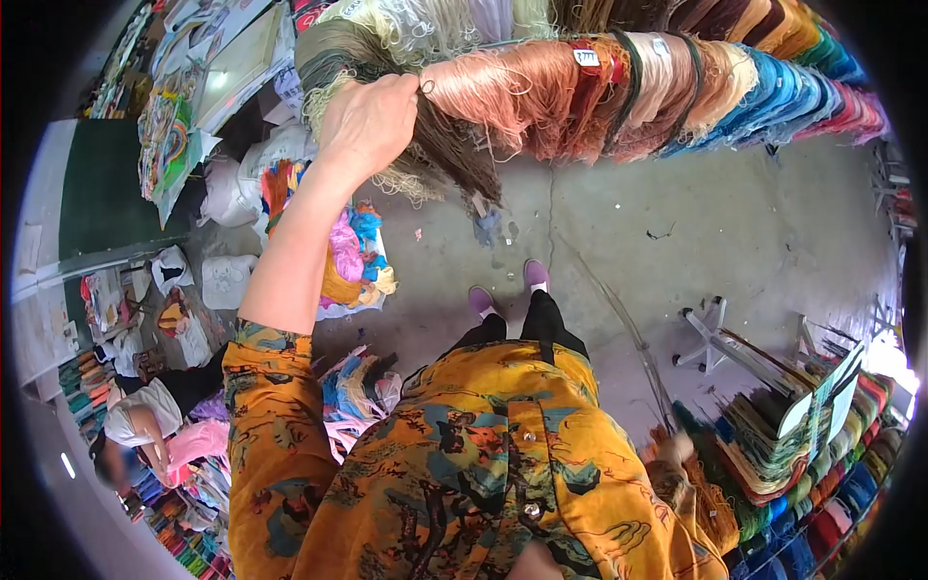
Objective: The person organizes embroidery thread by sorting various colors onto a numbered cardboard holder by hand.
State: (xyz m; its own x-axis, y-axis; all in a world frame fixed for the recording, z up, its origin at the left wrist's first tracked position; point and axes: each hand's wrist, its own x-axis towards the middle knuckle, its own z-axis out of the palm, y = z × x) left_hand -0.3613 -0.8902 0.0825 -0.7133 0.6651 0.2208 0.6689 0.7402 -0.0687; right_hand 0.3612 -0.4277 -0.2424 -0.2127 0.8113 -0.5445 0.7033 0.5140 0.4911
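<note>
My left hand (372, 121) is raised at the top, its fingers closed at the near end of a row of hanging thread skeins. Dark brown strands (454, 159) come out from under it, and an olive-brown skein (338, 53) lies behind its knuckles. Right beside the fingertips hangs a salmon-pink skein (503, 92); red, cream, blue and pink skeins follow to the right. My right hand (677, 448) is low at the right, near a rack of green and brown thread bundles (739, 464); its fingers are hidden.
A white tray (353, 311) of colourful skeins stands on the left, near white sacks (227, 188). Farther left a co-worker (145, 420) bends over pink material (198, 449). A white wheeled chair base (712, 338) is on the concrete floor (580, 213) at the right.
</note>
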